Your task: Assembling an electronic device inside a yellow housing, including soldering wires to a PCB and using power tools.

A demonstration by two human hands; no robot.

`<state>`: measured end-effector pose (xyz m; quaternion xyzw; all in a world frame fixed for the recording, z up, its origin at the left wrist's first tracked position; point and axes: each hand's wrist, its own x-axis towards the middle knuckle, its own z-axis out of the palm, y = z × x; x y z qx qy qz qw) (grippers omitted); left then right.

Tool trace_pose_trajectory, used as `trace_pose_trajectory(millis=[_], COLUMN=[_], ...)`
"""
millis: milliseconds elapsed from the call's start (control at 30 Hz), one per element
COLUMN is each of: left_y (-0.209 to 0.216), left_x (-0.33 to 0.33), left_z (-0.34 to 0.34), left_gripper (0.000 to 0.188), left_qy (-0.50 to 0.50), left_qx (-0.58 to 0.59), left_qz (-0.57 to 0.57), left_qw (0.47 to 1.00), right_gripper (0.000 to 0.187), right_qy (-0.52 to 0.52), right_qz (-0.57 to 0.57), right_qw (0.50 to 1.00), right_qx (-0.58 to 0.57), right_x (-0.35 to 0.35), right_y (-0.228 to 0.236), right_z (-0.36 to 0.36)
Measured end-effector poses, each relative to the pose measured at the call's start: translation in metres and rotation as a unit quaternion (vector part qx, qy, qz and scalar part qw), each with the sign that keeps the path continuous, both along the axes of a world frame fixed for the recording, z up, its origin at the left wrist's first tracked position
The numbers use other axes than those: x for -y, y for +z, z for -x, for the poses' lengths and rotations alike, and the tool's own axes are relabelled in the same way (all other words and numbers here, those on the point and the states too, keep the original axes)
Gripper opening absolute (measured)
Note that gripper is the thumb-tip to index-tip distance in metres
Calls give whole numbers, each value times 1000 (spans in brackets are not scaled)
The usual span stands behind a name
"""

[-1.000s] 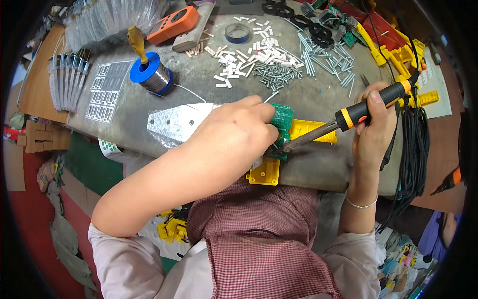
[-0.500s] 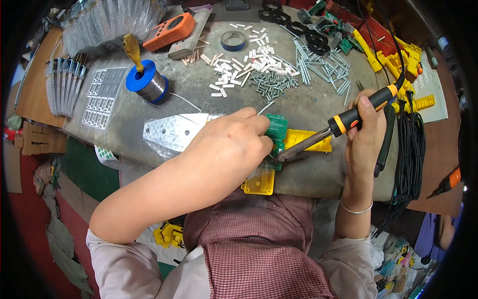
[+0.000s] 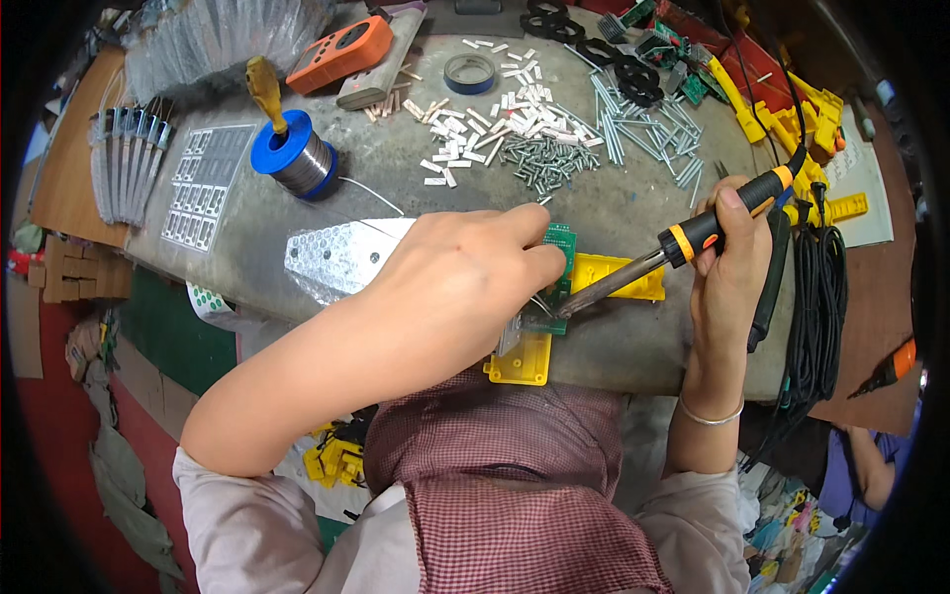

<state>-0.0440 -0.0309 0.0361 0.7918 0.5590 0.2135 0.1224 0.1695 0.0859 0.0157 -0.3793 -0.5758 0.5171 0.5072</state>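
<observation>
I see the soldering iron (image 3: 693,236) in the right hand (image 3: 734,238), whose fingers are wrapped round a black handle with orange bands. Its bare metal shaft is dull grey-brown, darker toward the end, and slants down to the left, the tip at the lower part of the green circuit board (image 3: 564,243). I cannot tell whether the tip touches it.

The board is near the front edge of the desk (image 3: 643,337), partly under the left hand (image 3: 495,252). What I can see of it is a narrow, deep green strip with fine pale markings along its upper end; the rest is covered by fingers. The left hand is curled over it with fingers bent, nearly closed; its fingertips are hidden from me, so I cannot tell what it grips. A thin silvery wire (image 3: 541,305) shows below it, close to the iron's tip.

A bright yellow plastic part (image 3: 643,287) lies just right of the board, behind the shaft, and a yellow shell (image 3: 520,364) with raised edges and small round holes sits below. I cannot tell whether the two are joined. Farther left, a blue spool of solder (image 3: 305,170) stands tilted, a yellow handle (image 3: 263,89) rising from its hub.
</observation>
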Motion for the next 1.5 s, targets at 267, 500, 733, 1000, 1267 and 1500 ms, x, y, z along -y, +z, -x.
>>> trace_pose_trajectory(millis=[267,500,733,1000,1267,1500], left_y=[-9,-5,0,1,4,3], left_x=[-7,-7,-10,-11,-11,-13], left_z=[4,13,10,10,8,7], left_gripper=[12,11,10,11,10,10], left_qy=[-14,-33,-15,-16,-10,-8], left_qx=[36,57,50,28,16,-3], left_qz=[36,64,128,138,150,149], left_qw=[999,996,990,990,988,989], right_gripper=[20,20,21,18,19,18], right_qy=[-6,-5,-7,-16,-14,-22], right_qz=[8,-4,27,67,53,63], right_qw=[1000,1000,1000,998,998,998], right_qx=[-2,0,-9,-14,1,13], right_x=[-2,-3,-8,-10,-9,-10], right_y=[-2,-3,-9,-10,-7,-9], right_z=[2,1,2,8,9,10])
